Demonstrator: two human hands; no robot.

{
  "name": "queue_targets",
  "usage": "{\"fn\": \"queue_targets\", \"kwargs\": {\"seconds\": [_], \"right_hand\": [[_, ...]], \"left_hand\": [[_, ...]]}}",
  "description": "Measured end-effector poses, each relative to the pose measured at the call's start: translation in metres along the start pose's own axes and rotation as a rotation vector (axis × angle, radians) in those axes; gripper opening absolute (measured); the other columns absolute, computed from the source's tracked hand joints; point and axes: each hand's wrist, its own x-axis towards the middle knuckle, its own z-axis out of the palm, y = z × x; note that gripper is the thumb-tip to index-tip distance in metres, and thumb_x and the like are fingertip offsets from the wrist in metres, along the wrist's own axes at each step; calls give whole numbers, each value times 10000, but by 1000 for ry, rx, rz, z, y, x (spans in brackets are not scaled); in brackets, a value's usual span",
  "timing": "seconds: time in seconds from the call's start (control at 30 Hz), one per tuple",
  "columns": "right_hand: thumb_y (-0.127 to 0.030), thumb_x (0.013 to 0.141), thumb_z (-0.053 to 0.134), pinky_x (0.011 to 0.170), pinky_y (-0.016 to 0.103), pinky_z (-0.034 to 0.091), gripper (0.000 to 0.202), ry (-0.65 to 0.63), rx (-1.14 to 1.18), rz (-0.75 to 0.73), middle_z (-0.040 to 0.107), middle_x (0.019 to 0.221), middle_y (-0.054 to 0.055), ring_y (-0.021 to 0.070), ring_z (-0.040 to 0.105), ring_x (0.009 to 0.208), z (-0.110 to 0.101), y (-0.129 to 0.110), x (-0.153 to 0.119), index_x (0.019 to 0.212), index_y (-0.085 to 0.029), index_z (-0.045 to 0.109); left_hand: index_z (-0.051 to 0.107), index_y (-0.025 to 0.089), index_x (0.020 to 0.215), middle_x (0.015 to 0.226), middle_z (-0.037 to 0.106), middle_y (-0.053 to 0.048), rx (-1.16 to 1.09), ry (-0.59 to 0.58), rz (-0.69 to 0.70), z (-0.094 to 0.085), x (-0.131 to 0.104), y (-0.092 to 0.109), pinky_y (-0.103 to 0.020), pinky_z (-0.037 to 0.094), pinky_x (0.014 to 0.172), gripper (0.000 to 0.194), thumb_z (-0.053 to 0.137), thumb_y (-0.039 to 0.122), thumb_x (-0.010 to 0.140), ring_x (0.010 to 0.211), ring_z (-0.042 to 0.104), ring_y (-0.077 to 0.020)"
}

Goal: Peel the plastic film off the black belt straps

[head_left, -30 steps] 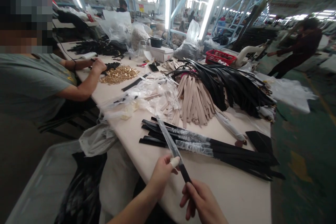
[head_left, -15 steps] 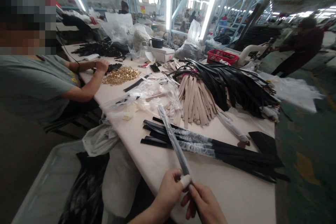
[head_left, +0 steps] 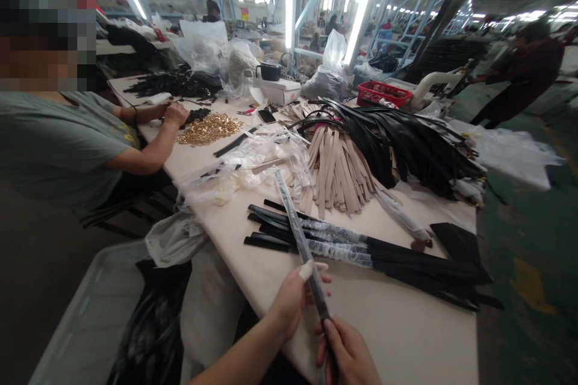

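Observation:
A black strap [head_left: 295, 222] in a clear plastic sleeve slants up from my hands over the table. My left hand [head_left: 295, 292] grips it partway along, a white cover on the thumb. Lower down, my right hand [head_left: 345, 346] is closed round the strap's near part. Beyond them lies a bundle of black straps [head_left: 406, 261], some with crumpled plastic around them. Behind the bundle is a fanned pile of beige strips [head_left: 336, 171], with long black straps [head_left: 401, 138] heaped to its right.
A person [head_left: 63, 144] sits at the left, hands beside gold metal pieces [head_left: 210, 129]. Loose clear plastic [head_left: 266, 159] covers the table's middle. A red basket [head_left: 383, 94] stands behind. A bin [head_left: 76, 307] with black straps is at lower left.
My left hand has moved up along the sleeved strap, away from my right hand. More of the strap shows between the two hands.

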Motion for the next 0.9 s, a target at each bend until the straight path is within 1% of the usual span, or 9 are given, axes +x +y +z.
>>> {"fn": "queue_targets", "kwargs": {"seconds": [0.07,0.2,0.27,0.33,0.43,0.53,0.63,0.8,0.9], "right_hand": [[-796,871,344,330,223,317,675,45,-49,-18,674,627,48,130,514,354,1,-3,1,932,-176,603],[-784,849,428,459,246,437,637,216,-154,-148,692,696,100,205,641,604,1,-12,2,727,-189,623],[-794,852,400,405,243,390,657,168,-113,-103,677,636,80,175,587,486,2,-10,2,791,-182,629],[-806,861,346,337,225,289,698,90,-48,-28,650,563,43,121,459,335,5,-3,0,913,-167,622],[-817,856,339,331,206,234,724,80,-5,-3,644,545,34,96,405,308,11,4,-2,970,-155,608],[-803,871,329,349,215,238,705,126,-19,-40,613,506,27,104,404,331,12,0,-6,920,-161,615],[-775,892,337,389,226,276,667,177,-59,-89,598,472,34,121,442,367,12,-10,-13,814,-175,617],[-796,863,365,405,237,324,663,120,-71,-29,602,445,41,152,498,373,16,-19,-30,738,-197,622],[-773,878,367,497,271,431,660,181,-140,-100,663,565,85,204,603,507,13,-22,-33,717,-196,645]], "left_hand": [[665,152,911,850,707,-91,-8,40,11,5,-1,-13,-255,454,565,473,587,611,830,612,615,-155],[639,159,868,687,661,-48,-12,75,-69,11,-9,-39,-239,334,408,479,607,632,795,403,486,-111],[636,156,951,727,685,-64,-61,62,-68,9,-5,-29,-242,370,430,469,616,599,800,453,549,-135],[617,155,1059,846,718,-95,-117,80,2,6,6,-7,-263,459,531,461,608,551,824,600,644,-174],[607,148,1000,885,718,-108,-123,115,89,9,17,16,-310,514,644,392,579,511,855,685,672,-194],[577,170,889,795,696,-74,-92,175,93,21,5,10,-264,465,541,374,540,542,877,606,632,-169],[568,193,900,775,682,-54,-79,188,79,31,-17,3,-213,367,447,394,512,583,889,595,612,-162],[573,198,906,839,710,-61,-31,176,242,36,-32,14,-270,465,584,311,525,505,913,638,622,-162],[579,199,884,833,708,-75,-19,134,149,39,-41,-8,-281,458,583,338,538,535,893,632,616,-171]]}}
